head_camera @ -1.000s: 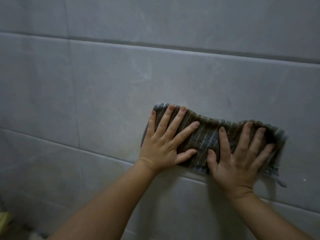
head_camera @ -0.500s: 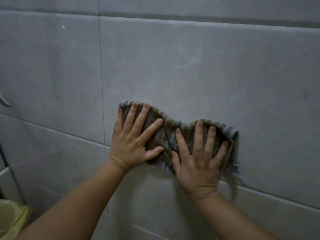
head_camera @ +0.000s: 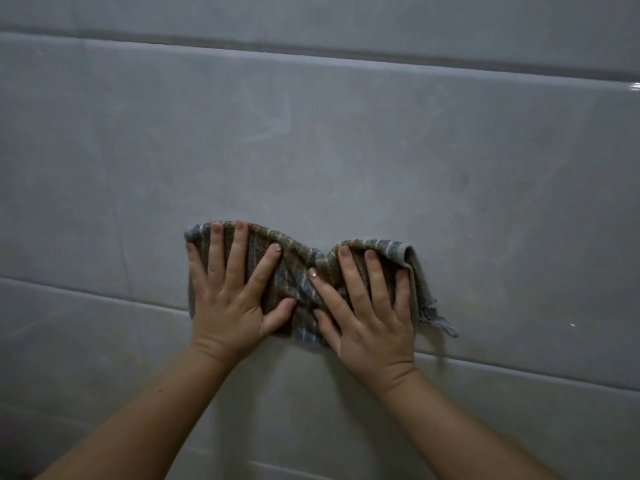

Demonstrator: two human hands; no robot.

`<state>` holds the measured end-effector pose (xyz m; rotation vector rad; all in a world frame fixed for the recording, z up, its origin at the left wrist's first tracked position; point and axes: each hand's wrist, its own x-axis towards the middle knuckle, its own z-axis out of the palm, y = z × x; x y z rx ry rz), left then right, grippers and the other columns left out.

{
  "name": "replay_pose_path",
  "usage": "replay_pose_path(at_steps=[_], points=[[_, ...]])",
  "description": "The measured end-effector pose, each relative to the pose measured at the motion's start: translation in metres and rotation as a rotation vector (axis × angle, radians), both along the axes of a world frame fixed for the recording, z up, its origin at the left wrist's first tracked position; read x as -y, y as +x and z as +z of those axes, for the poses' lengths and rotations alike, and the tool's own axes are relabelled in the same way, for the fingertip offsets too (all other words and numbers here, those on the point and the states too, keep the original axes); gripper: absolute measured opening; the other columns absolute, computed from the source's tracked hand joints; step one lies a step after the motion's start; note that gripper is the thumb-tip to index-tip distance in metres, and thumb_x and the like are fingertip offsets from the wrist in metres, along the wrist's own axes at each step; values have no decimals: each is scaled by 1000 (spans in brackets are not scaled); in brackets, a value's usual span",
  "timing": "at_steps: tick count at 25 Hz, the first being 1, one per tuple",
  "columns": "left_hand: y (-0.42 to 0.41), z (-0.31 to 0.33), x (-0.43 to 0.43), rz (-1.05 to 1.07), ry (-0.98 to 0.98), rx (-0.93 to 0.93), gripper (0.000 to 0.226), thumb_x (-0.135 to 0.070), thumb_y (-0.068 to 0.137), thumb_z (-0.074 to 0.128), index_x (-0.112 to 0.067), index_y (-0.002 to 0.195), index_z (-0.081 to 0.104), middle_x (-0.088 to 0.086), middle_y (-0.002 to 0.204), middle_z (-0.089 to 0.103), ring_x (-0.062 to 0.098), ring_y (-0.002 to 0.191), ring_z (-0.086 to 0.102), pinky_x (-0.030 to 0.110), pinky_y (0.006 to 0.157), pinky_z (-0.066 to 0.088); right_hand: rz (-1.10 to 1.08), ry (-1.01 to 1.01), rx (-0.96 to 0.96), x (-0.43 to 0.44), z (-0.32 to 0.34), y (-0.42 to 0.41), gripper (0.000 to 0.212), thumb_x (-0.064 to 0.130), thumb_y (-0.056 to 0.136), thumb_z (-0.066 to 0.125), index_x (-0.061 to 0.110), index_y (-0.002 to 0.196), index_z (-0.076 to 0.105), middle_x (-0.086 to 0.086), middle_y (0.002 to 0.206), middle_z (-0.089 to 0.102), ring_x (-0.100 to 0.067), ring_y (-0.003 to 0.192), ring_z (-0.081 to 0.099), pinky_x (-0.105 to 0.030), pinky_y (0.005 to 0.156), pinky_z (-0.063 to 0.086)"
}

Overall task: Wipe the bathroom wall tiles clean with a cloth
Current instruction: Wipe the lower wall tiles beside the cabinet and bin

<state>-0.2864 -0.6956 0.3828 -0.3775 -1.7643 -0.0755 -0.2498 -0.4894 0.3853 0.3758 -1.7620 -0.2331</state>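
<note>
A striped brown and grey-blue cloth [head_camera: 298,268] lies bunched against the grey wall tiles [head_camera: 311,150], just above a horizontal grout line. My left hand [head_camera: 230,299] presses flat on the cloth's left half with its fingers spread and straight. My right hand [head_camera: 370,306] presses flat on the right half in the same way. The two thumbs nearly meet at the cloth's puckered middle. A frayed corner of the cloth hangs loose past my right hand.
Large glossy grey tiles fill the whole view. A dark horizontal grout line [head_camera: 346,51] runs across near the top, and a lower grout line [head_camera: 519,372] passes under the hands. Faint streaks [head_camera: 270,123] show on the tile above the cloth.
Both hands have slid the cloth leftward along the wall and drawn closer together, so the cloth has bunched up in the middle. The yellow thing at the lower left has left the view.
</note>
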Motion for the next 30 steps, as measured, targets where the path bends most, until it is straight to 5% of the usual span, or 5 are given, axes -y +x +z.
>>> replay_pose_path(at_steps=[18, 25, 30], points=[[53, 8, -270, -43, -176, 10, 71, -66, 91, 40, -31, 151, 27, 12, 160, 11, 35, 150, 2, 68, 114, 4, -109, 24, -44, -281, 0, 54, 52, 47, 92, 48, 34, 142, 39, -6, 154, 26, -28, 147, 15, -56, 116, 13], [65, 74, -339, -74, -199, -28, 74, -66, 90, 42, -30, 152, 23, 13, 160, 16, 36, 149, 6, 72, 111, 10, -78, -28, -65, -340, 77, 67, 54, 47, 88, 49, 34, 140, 42, -11, 153, 28, -37, 143, 22, -62, 113, 16], [73, 183, -388, -98, -79, -60, 70, -66, 93, 35, -29, 152, 28, 15, 160, 18, 41, 147, 13, 72, 111, 8, -126, -139, -139, -369, 160, 70, 54, 47, 93, 41, 31, 145, 36, -15, 155, 26, -39, 144, 19, -62, 114, 14]])
